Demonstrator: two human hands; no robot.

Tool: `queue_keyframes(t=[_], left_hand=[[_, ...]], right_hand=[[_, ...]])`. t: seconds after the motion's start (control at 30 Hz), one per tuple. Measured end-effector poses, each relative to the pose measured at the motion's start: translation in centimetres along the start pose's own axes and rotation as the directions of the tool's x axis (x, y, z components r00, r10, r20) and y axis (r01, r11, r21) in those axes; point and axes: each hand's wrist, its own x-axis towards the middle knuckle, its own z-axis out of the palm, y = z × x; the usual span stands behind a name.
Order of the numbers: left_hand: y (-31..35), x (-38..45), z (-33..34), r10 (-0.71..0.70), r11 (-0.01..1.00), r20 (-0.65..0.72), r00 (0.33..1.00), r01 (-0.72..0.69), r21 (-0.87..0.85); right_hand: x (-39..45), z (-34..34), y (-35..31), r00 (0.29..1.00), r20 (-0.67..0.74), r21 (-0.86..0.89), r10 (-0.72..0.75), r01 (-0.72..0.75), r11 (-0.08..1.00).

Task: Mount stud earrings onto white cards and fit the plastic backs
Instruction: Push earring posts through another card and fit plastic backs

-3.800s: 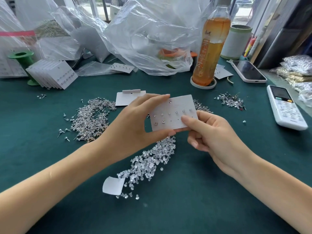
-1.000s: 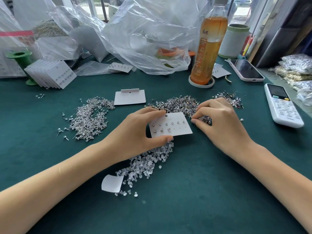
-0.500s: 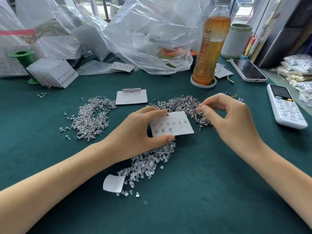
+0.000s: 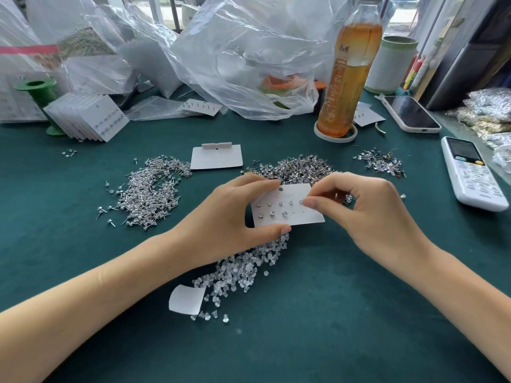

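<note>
My left hand (image 4: 221,219) grips a white card (image 4: 293,215) by its left edge, thumb below and fingers above, just over the green table. Several studs sit in the card's holes on its left half. My right hand (image 4: 370,211) is over the card's upper right part, thumb and forefinger pinched together at a hole; the stud between them is too small to make out. A pile of stud earrings (image 4: 298,167) lies behind the card, another stud pile (image 4: 149,189) at the left. Clear plastic backs (image 4: 240,269) lie heaped under and below my left hand.
A blank card (image 4: 217,157) lies behind. A stack of filled cards (image 4: 88,117) leans at the far left. A tea bottle (image 4: 348,70), phone (image 4: 410,113) and white remote (image 4: 471,174) stand to the right. Plastic bags (image 4: 235,56) crowd the back. A small paper scrap (image 4: 186,299) lies near.
My right hand left the stud pile and came back to the card's upper right with its fingers pinched. My left hand keeps the card low, slightly raised toward the right hand.
</note>
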Motion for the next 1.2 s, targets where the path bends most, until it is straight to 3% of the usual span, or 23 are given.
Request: queue_keyframes(t=[0.63,0.83,0.97,1.2], left_hand=[[0.6,-0.2,0.2,0.013,1.000,0.000,1.000,-0.013,-0.021],[0.4,-0.1,-0.1,0.014,1.000,-0.067,0.998,-0.015,-0.016],[0.6,-0.2,-0.2,0.040,0.999,-0.118,0.992,-0.043,-0.027],[1.1,-0.4,-0.4,0.073,0.997,-0.143,0.987,-0.078,-0.029]], right_hand=[[-0.3,1.0,-0.4,0.986,0.028,-0.149,-0.166,0.168,0.974],[0.2,0.3,0.0,0.978,-0.161,0.067,0.129,-0.119,0.991],[0.4,0.1,-0.2,0.933,-0.002,0.290,0.360,-0.344,0.893],[0.4,0.8,-1.2,0.870,0.299,0.488,0.393,-0.493,0.720]])
